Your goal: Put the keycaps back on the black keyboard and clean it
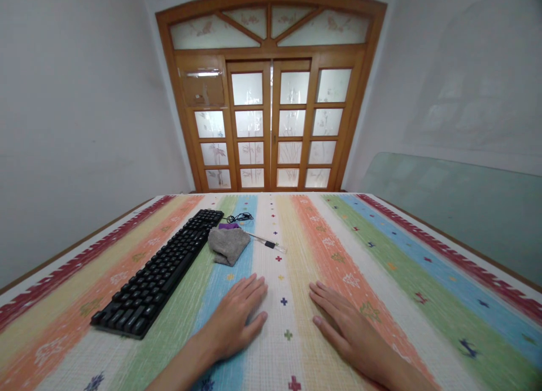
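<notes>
My left hand point(237, 316) lies palm down on the striped cloth, fingers stretched out and thumb apart, holding nothing. Across from it, my right hand point(339, 320) rests flat in the same way, also with nothing in it. Just beyond my left hand is a crumpled grey cloth point(228, 245), with a bit of purple cloth point(229, 226) showing behind it. A thin stick-like tool with a black band and a clear end point(270, 244) sticks out to the right of the grey cloth; its far part is hidden. To the left, a black keyboard point(165, 267) lies at a slant.
A coiled black cable point(239, 217) lies behind the cloths, near the keyboard's far end. The striped tablecloth point(406, 278) covers the table. A pale green glass panel point(457, 210) leans along the right wall. Wooden doors with glass panes point(271, 126) stand beyond the far edge.
</notes>
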{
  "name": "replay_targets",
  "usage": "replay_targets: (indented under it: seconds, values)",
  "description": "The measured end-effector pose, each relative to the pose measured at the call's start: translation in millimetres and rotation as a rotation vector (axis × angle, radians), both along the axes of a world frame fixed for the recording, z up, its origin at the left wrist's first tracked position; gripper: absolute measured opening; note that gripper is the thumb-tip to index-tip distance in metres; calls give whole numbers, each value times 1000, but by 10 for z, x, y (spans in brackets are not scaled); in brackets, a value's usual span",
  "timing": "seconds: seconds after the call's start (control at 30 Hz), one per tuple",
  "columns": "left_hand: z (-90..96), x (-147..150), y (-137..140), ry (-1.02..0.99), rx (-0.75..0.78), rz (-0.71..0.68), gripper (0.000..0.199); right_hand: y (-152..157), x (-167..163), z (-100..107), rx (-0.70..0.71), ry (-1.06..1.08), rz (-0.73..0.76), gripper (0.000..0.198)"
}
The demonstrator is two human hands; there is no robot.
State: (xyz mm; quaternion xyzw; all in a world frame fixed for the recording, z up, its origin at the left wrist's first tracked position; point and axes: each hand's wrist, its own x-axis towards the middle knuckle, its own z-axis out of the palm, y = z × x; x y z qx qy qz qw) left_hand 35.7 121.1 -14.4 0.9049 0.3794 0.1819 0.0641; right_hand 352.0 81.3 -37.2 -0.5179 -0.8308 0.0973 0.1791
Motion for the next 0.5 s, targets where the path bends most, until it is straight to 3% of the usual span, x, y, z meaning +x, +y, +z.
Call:
replay_targets:
  seconds: [0.17, 0.27, 0.4, 0.5]
  values:
    - [220, -177, 141, -60, 190, 69, 51, 3, 14, -33, 0, 13, -2, 55]
    - [422, -453, 315, -111, 300, 197, 48, 8, 14, -39, 3, 27, -3, 55]
    - [660, -973, 631, -130, 249, 566, 64, 13, 6, -27, -5, 35, 2, 56]
    - [718, -1358, 849, -157, -6, 918, 84, 12, -4, -10, -12, 34, 2, 56]
